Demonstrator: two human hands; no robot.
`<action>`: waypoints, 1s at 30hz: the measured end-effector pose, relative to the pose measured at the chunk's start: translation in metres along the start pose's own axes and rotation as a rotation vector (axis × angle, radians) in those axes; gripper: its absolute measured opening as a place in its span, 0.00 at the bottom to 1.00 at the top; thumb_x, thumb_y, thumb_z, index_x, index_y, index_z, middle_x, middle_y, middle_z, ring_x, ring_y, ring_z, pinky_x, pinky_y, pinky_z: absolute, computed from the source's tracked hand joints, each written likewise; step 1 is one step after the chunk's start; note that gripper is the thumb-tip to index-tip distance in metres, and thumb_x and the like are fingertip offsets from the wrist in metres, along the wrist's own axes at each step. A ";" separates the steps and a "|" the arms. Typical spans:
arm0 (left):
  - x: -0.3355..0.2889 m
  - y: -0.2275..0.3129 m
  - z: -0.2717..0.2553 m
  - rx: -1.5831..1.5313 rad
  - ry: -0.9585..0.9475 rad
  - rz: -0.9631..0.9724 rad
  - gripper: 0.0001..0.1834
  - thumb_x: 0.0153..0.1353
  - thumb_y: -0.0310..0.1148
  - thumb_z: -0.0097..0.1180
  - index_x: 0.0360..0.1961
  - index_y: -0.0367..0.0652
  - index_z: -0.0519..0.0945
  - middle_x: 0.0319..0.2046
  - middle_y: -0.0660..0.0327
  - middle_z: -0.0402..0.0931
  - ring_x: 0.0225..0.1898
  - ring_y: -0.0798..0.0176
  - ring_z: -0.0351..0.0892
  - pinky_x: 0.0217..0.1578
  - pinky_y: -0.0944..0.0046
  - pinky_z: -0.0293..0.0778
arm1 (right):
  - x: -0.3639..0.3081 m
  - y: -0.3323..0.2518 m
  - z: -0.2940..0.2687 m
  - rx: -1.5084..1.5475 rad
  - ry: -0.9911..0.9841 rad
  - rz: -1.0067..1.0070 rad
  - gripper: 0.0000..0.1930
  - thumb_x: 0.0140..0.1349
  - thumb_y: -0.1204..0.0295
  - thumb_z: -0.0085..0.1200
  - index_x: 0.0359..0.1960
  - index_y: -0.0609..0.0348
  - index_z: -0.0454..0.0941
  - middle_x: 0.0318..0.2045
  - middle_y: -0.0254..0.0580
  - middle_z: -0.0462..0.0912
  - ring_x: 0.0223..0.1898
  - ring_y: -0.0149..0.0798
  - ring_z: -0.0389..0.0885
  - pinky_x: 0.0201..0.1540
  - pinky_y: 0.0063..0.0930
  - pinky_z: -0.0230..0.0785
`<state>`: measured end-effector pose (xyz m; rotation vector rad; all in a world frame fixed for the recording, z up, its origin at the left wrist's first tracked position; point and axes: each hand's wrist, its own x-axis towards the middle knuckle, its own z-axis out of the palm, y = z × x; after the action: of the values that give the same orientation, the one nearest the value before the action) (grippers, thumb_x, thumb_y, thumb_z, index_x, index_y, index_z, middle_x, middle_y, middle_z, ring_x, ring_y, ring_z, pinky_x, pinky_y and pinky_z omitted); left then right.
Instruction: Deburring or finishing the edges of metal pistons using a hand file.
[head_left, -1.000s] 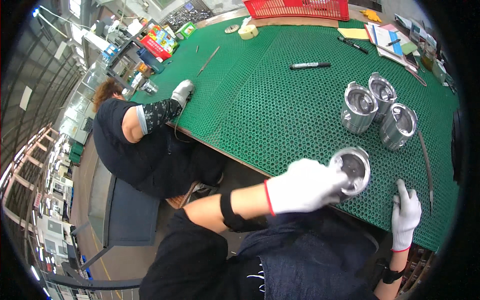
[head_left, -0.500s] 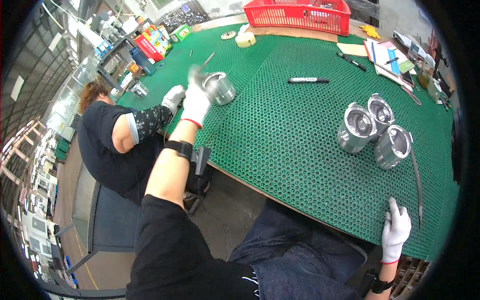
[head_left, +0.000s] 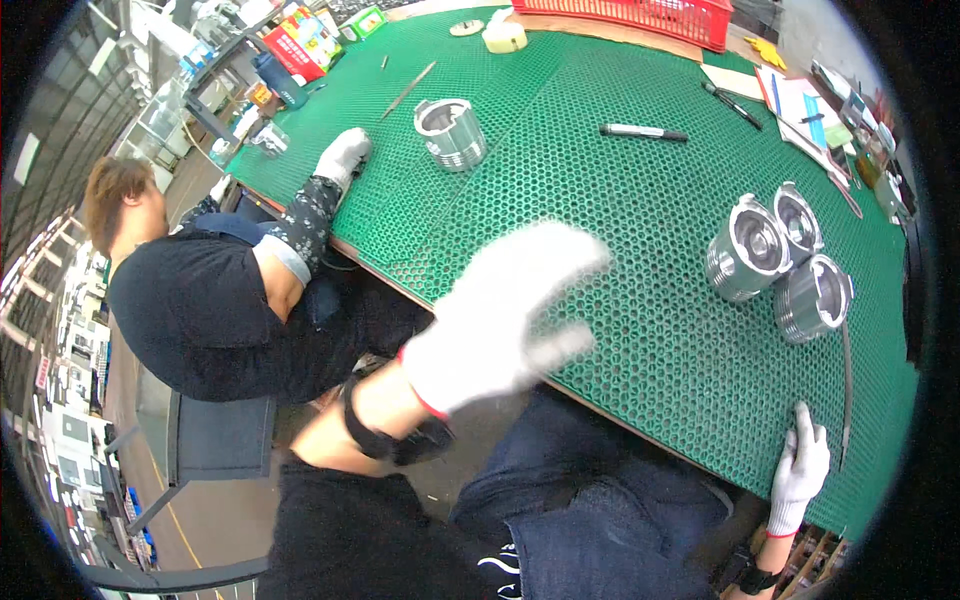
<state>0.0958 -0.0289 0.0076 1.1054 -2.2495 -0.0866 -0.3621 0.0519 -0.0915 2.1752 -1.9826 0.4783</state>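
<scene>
My left hand (head_left: pixel 505 315), in a white knit glove, is lifted over the front edge of the green mat (head_left: pixel 560 190). It is blurred, with the thumb apart from the fingers and nothing in it. Beyond it a single silver piston (head_left: pixel 452 137) stands alone with its hollow end up. Three more pistons stand close together at the right: one on the left (head_left: pixel 742 255), one behind (head_left: pixel 798 222) and one in front (head_left: pixel 813 300). Nearer me, my gloved right hand (head_left: pixel 801 470) rests on the mat by the front right edge, fingers stretched out and holding nothing.
A marker (head_left: pixel 643 132) lies mid-mat; another black pen (head_left: pixel 732 105) lies farther right. A thin dark strip (head_left: pixel 847 390) runs beside my right hand. A co-worker (head_left: pixel 200 290) sits at the left, one gloved hand (head_left: pixel 345 155) on the mat. A red basket (head_left: pixel 640 18) stands at the back.
My left hand has come away from the lone piston, back toward me and to the right. That piston now stands by itself. The view has shifted a little; my right hand stays on the mat.
</scene>
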 end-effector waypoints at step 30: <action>0.115 0.037 0.118 0.228 0.162 0.400 0.32 0.43 0.36 0.66 0.52 0.39 0.73 0.54 0.49 0.69 0.61 0.44 0.66 0.60 0.49 0.63 | -0.001 0.011 0.011 0.236 0.049 -0.085 0.29 0.58 0.82 0.53 0.63 0.52 0.70 0.35 0.46 0.73 0.34 0.45 0.75 0.39 0.35 0.69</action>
<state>-0.0483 -0.1135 -0.0177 0.7203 -2.3244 0.4172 -0.3719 0.0476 -0.1032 2.3465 -1.8837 0.7794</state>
